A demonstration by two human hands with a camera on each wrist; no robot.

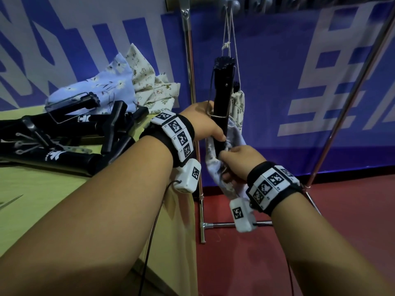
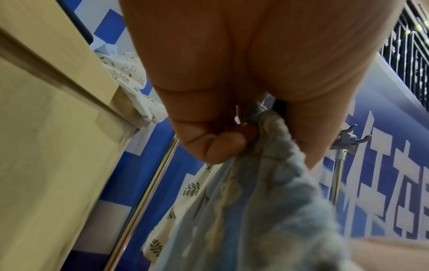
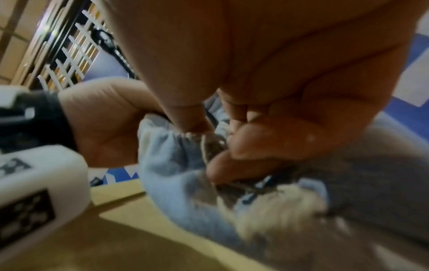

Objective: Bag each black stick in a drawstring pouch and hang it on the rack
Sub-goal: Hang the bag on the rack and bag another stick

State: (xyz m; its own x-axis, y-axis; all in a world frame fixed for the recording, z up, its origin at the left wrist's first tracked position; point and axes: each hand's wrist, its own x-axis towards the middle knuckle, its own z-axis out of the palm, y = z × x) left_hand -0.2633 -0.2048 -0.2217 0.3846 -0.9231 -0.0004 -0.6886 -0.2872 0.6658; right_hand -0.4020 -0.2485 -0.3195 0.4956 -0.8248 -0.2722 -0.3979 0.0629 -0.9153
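The left hand has its grip closed round the black stick, which stands upright just off the worktop edge, in front of the rack. The lower end of the stick sits inside the mouth of the light blue pouch; the upper end is bare. The right hand grips the gathered fabric of that pouch at its rim, fingers curled into the cloth, touching the stick. Behind the stick a cream leaf-print pouch hangs by its cord from the rack's top bar, a black end showing at its opening. On the worktop to the left lies a heap of further black sticks, and behind them spare pouches in blue and cream prints. A blue and white banner closes off the background. The left wrist view alone shows the thumb and fingers pinching the pouch fabric against the stick, and a rack hook beyond. The right wrist view is blurred; it appears to show a drawstring at the puckered rim, between the fingers.
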